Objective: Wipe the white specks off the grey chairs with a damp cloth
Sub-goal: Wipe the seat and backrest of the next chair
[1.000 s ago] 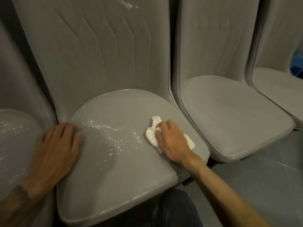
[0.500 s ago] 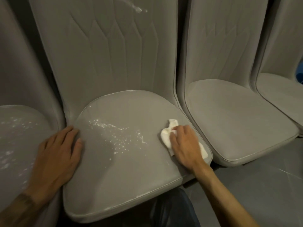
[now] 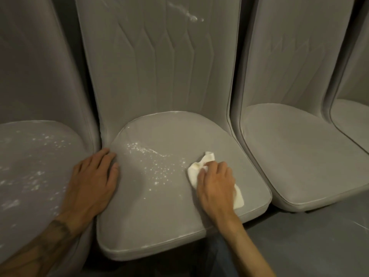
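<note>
the centre chair [image 3: 179, 226] was upholstered in matt grey fabric with a fine, velvety nap and stitched seams across the backrest. the white specks [image 3: 157, 170] formed a powdery, chalky scatter on its seat. the cloth [image 3: 194, 170] was soft white textile, crumpled. the floor [image 3: 309, 246] was smooth, dark grey, faintly glossy.

Everything is seen from one wide-angle camera worn on the head, aimed forward and steeply downward. The middle grey upholstered chair seat [image 3: 175, 220] is framed close and central. The grey upholstered left chair [image 3: 30, 152] and the grey upholstered right chair [image 3: 295, 156] are cropped at the edges.
</note>
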`<action>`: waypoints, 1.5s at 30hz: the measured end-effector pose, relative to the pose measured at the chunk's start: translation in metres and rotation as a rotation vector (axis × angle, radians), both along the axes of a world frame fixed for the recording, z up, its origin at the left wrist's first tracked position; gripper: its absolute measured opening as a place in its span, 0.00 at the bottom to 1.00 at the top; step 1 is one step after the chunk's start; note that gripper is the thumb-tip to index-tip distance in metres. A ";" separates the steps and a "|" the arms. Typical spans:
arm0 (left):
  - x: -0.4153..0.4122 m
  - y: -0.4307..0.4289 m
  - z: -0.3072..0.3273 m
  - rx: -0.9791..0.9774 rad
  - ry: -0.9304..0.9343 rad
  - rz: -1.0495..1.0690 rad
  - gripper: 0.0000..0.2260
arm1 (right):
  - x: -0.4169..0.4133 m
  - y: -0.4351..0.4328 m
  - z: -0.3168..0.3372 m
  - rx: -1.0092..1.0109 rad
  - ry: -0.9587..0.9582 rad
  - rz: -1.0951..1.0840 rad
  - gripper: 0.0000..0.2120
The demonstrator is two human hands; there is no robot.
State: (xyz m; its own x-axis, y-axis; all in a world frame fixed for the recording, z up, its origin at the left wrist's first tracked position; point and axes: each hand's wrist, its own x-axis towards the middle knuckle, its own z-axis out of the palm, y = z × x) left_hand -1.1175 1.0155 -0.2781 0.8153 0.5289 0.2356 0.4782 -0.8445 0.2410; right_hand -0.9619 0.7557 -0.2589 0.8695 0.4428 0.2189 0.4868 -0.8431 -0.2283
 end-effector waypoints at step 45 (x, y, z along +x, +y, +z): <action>-0.020 0.002 -0.004 -0.055 -0.011 0.009 0.25 | 0.040 0.135 -0.022 0.021 0.111 0.699 0.17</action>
State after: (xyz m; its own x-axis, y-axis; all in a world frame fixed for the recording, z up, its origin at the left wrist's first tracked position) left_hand -1.1376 1.0171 -0.2819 0.8083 0.5481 0.2149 0.4825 -0.8259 0.2917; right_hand -0.9215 0.8903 -0.2812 0.4009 0.9021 0.1599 0.8854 -0.3366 -0.3205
